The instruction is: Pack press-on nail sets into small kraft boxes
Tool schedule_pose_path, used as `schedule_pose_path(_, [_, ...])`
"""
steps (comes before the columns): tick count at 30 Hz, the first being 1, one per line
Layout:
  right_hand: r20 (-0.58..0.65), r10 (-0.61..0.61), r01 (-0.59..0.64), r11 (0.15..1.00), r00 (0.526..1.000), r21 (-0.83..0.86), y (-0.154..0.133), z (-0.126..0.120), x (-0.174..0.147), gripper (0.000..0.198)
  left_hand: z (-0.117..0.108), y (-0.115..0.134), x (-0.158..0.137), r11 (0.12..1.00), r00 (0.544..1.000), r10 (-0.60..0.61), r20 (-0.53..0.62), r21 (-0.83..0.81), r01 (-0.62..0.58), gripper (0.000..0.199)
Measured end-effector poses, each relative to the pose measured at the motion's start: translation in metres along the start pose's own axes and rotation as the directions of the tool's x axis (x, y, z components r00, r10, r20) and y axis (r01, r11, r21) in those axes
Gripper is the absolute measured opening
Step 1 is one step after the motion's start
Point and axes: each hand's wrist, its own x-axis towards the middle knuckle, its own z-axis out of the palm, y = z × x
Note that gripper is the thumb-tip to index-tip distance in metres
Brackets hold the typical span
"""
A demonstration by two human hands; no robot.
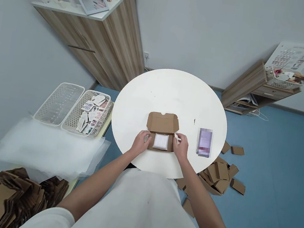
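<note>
A small brown cardboard box (163, 124) stands on the round white table (169, 90), its lid raised and tilted back. Inside lies a white wrapped packet (161, 142) that takes up the middle of the box. My left hand (140, 142) grips the left side of the box, thumb and fingers curled at its edge. On the opposite side, my right hand (181, 146) has its fingers bent round the right edge near the lid hinge. To the right of my right hand a purple item (205, 142), blurred out, rests on the table.
Left of the table are a white basket of small packets (88, 114), an empty-looking basket (59, 103), translucent wrapping sheets (51, 149) and stacked flat cardboard (10, 199). Brown boxes (218, 174) lie piled on the floor at right. Cabinets (114, 40) stand along the wall.
</note>
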Motion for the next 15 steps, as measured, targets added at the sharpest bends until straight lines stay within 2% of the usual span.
schedule_pose_path(2, [-0.063,0.197,-0.185,0.971,0.978,0.150,0.005,-0.005,0.018,0.036,-0.003,-0.001,0.014,0.986,0.988,-0.148,-0.041,-0.089,0.144,0.037])
schedule_pose_path(3, [-0.034,0.288,-0.272,0.932,0.957,0.239,0.007,-0.007,0.027,0.040,-0.005,-0.001,0.020,0.962,0.973,-0.232,-0.025,-0.153,0.225,0.042])
schedule_pose_path(5, [0.094,0.414,-0.416,0.822,0.906,0.389,0.011,-0.009,0.044,0.045,-0.006,-0.001,0.032,0.888,0.928,-0.369,0.057,-0.274,0.370,0.048])
schedule_pose_path(8, [0.285,0.467,-0.547,0.704,0.837,0.454,0.012,-0.006,0.060,0.056,-0.005,0.000,0.044,0.806,0.887,-0.432,0.164,-0.370,0.462,0.057])
schedule_pose_path(11, [0.330,0.451,-0.557,0.716,0.829,0.420,0.009,-0.001,0.065,0.061,-0.005,0.003,0.047,0.805,0.898,-0.396,0.192,-0.397,0.440,0.063])
schedule_pose_path(15, [0.286,0.364,-0.455,0.799,0.887,0.394,0.001,0.000,0.063,0.063,-0.007,0.008,0.048,0.823,0.927,-0.311,0.208,-0.428,0.372,0.067])
